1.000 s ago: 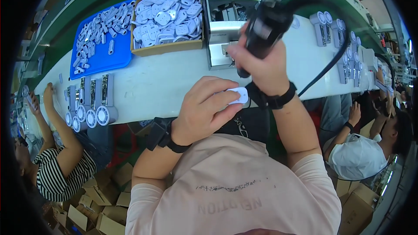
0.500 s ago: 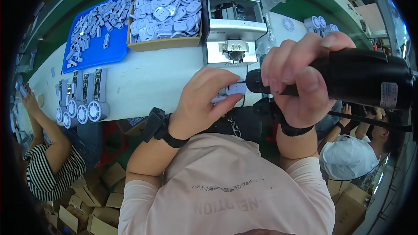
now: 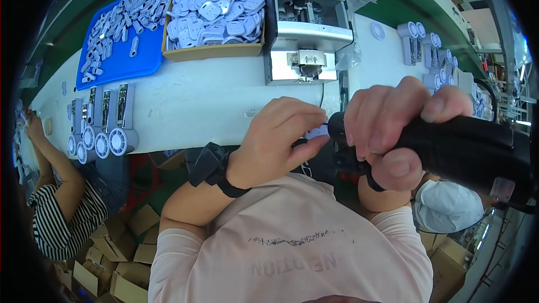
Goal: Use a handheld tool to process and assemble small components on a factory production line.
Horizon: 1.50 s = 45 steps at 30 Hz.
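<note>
My left hand is closed on a small white plastic part at the table's front edge; the fingers hide most of it. Wrapped round a thick black electric screwdriver is my right hand. Its front end points left and sits right beside the white part; whether the bit touches it I cannot make out. Just beyond my hands stands a silver screw-feeding machine with a small lit display.
A cardboard box of white covers and a blue tray of small white pieces stand at the back left. Several round-ended white housings with circuit boards line the left front edge; more housings stand right. Co-workers sit on both sides.
Both hands have shifted slightly down and to the right with the white part and the screwdriver. The screwdriver's rear end has dropped. The whole view has shifted a little.
</note>
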Tool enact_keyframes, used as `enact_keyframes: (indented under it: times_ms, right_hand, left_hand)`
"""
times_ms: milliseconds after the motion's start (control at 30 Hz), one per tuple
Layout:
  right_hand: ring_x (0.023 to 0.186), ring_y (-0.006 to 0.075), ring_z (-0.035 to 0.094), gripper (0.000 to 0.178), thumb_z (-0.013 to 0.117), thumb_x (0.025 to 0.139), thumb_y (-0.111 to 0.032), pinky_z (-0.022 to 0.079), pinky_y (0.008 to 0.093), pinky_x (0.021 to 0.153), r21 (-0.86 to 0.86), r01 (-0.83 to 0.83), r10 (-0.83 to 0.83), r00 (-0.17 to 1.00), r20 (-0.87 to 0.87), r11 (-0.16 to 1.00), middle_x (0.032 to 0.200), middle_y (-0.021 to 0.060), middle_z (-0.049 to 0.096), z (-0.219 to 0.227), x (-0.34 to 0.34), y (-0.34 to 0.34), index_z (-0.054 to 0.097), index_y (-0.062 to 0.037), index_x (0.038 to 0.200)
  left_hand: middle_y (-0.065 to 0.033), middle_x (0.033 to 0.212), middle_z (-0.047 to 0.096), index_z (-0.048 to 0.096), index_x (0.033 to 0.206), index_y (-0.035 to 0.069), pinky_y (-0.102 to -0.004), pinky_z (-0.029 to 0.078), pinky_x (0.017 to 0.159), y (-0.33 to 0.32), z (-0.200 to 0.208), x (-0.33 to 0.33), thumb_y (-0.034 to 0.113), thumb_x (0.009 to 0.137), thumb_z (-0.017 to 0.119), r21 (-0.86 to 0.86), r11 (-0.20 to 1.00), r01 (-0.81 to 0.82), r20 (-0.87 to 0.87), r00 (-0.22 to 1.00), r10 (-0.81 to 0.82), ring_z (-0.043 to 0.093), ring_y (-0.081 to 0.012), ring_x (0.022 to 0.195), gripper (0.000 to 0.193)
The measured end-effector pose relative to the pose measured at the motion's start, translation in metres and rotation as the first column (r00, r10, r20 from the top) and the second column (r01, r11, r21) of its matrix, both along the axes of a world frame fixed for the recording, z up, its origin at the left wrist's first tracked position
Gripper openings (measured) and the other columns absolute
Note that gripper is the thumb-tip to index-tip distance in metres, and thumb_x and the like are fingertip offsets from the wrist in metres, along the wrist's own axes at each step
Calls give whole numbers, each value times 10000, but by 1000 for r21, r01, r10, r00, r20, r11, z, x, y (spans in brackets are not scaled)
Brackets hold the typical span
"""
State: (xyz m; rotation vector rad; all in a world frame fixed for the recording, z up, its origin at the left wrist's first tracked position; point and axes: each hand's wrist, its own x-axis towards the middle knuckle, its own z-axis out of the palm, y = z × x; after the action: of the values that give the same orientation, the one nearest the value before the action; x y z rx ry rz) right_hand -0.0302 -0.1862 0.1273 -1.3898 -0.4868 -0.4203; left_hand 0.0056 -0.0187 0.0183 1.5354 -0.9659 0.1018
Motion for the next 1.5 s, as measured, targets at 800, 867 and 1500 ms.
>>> enact_keyframes:
  times_ms: [800, 867, 1500]
  right_hand:
    - [604, 174, 550, 401, 656, 941, -7, 490, 351, 590, 92, 251, -238, 962, -132, 964, 816, 43, 574, -25, 9, -20, 505, -89, 1303]
    - [598, 177, 523, 382, 652, 987, -89, 477, 355, 580, 122, 107, -111, 993, 27, 987, 827, 38, 539, 5, 2, -14, 489, -120, 1332]
    - [630, 177, 564, 459, 763, 979, -139, 492, 335, 579, -66, 32, -34, 999, -33, 997, 826, 35, 558, -2, -3, -3, 452, -144, 1317]
  left_hand:
    - [-157, 1218, 756, 663, 1205, 61, -404, 580, 898, 11, -11, 1, -5, 808, 860, -6, 1000, -19, -35, 999, 19, 726, -332, 1052, 449]
    - [-136, 1188, 750, 689, 1196, 53, -417, 577, 863, 8, -12, 1, 21, 794, 864, -22, 999, -44, -20, 999, 43, 714, -345, 1022, 440]
    - [-104, 1136, 730, 747, 1108, 78, -407, 572, 807, 2, -6, 6, 48, 800, 857, 18, 999, -28, 68, 997, 27, 697, -323, 969, 329]
